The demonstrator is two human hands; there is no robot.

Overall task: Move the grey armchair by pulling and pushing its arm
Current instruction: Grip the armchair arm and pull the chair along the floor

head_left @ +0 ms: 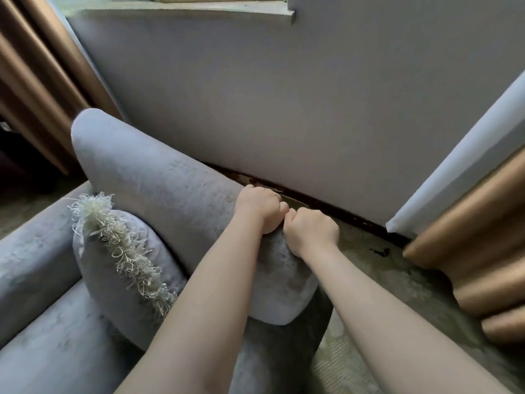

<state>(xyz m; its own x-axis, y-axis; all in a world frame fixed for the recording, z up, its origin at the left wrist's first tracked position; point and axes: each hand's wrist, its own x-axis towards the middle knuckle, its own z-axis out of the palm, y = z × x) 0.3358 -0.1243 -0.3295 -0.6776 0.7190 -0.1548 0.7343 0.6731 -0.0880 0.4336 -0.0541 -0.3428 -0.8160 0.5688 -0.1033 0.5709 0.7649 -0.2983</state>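
The grey armchair (42,280) fills the lower left of the head view. Its thick rounded arm (159,177) runs from the upper left down to the centre. My left hand (260,207) grips the top of this arm, fingers curled over its far side. Right beside it, my right hand (311,230) grips the same arm near its front end, fingers curled over the far edge. The two thumbs nearly touch. A grey cushion with a pale shaggy fringe (122,245) leans against the inner side of the arm.
A pale wall (284,95) stands just beyond the arm, with a dark skirting strip (326,207) at its foot. Brown curtains hang at the left (34,81) and bunch at the right (477,251). Greenish carpet (383,280) lies between chair and wall.
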